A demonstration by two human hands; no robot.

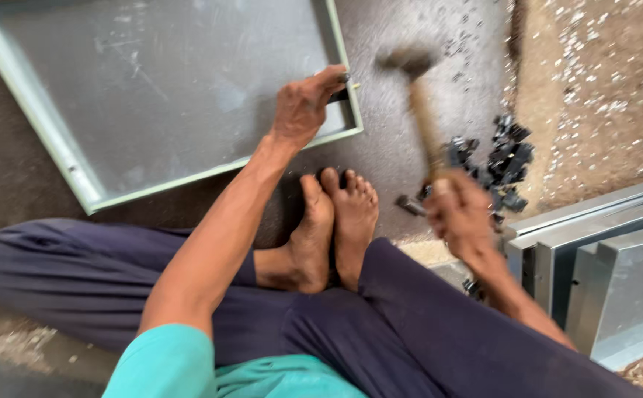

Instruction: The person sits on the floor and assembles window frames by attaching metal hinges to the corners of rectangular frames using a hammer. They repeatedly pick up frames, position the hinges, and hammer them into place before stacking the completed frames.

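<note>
Gritty floor point(425, 147): L hand point(303, 107) pinching a small black piece point(340, 94) on tray rim point(343, 74), R hand point(458, 214) clamped on blurred hammer point(417, 96) — a skewed blow could hit fingertips.

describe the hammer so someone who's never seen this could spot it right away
Start at the big shallow metal tray with pale green edges lying on the floor; the left hand grips its near right corner. Just right of that corner, the right hand holds up a hammer. It is the only thing with a wooden handle and dark blurred head, unlike the small black pieces heaped beside it.
</note>
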